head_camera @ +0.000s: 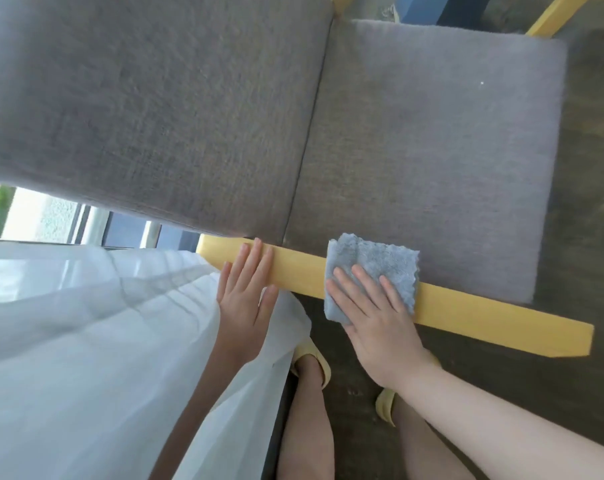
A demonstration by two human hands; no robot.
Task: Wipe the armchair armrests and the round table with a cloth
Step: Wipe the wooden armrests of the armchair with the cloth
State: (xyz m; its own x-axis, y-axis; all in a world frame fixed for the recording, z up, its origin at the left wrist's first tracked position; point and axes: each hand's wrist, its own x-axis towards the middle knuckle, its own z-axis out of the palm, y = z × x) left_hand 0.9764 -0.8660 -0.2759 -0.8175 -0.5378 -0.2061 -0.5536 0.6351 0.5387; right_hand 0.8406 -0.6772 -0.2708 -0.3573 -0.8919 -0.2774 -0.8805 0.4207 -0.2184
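No text, label, brand, number or sign could be read anywhere in the view. The grey fabric seat cushion (432,161) and the yellow wooden armrest (466,313) carried no markings, and the folded blue-grey fleece cloth (380,261) bore no tag or print.

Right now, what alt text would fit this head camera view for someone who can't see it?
A right hand presses a folded blue-grey cloth onto a yellow wooden armrest while the left hand rests flat on it. Behind lie the grey seat cushions.
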